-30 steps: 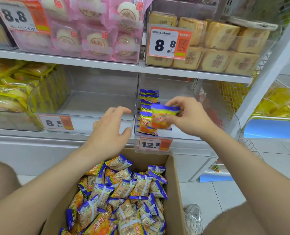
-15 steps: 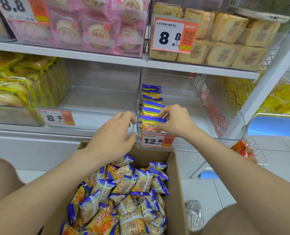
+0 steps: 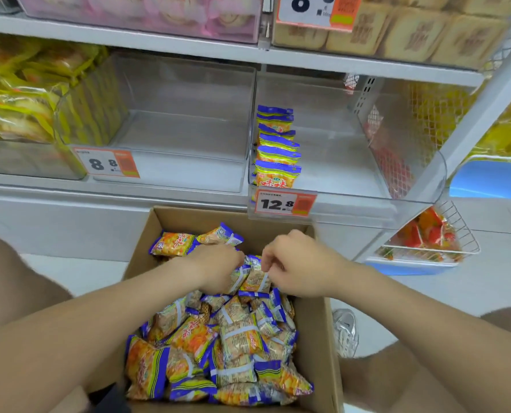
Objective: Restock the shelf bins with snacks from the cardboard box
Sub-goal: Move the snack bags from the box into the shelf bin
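An open cardboard box [image 3: 318, 338] stands on the floor below the shelf, filled with several orange-and-blue snack packets [image 3: 236, 338]. My left hand [image 3: 218, 268] reaches into the far part of the box, its fingers curled down round a packet there. My right hand [image 3: 297, 263] is just beside it, fingers curled and pinching the top edge of a packet [image 3: 257, 280]. Above the box, a clear shelf bin [image 3: 367, 201] with a 12.8 price tag [image 3: 282, 204] holds a row of the same packets [image 3: 276, 171] upright along its left wall.
A clear bin [image 3: 182, 129] tagged 8.8 sits left of the target bin, and a bin of yellow packets [image 3: 18, 108] is further left. Bins of pink and tan cakes fill the upper shelf. A wire basket [image 3: 427, 242] hangs low on the right. A shoe [image 3: 345, 329] is beside the box.
My right hand left a packet at the front of the row in the bin and dropped into the box. My left hand also moved down into the box. The view tilted downward.
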`<action>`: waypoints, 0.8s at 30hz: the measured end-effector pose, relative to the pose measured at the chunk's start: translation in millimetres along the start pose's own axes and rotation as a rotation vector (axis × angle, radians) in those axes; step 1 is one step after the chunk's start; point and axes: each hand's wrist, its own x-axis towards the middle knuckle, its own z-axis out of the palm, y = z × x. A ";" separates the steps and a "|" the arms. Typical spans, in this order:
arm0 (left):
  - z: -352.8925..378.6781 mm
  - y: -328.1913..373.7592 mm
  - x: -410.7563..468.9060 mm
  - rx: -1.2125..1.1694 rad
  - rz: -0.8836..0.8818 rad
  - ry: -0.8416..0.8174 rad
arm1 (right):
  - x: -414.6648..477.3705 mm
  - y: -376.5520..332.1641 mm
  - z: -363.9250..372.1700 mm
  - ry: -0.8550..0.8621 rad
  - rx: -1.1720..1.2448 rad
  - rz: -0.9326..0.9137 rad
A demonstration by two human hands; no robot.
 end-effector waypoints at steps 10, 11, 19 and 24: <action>38.5 5.1 18.0 -0.185 -0.157 0.119 | 25.1 23.8 32.8 -0.149 -0.325 0.079; 31.8 4.3 16.7 -0.251 -0.172 0.130 | 25.9 23.5 29.4 -0.146 -0.335 0.066; -67.3 14.2 -48.4 -1.258 -0.252 0.122 | -0.4 18.7 -34.4 -0.107 0.022 -0.193; -97.4 16.6 -77.4 -1.566 -0.239 0.132 | -17.2 15.5 -64.9 0.252 0.579 -0.132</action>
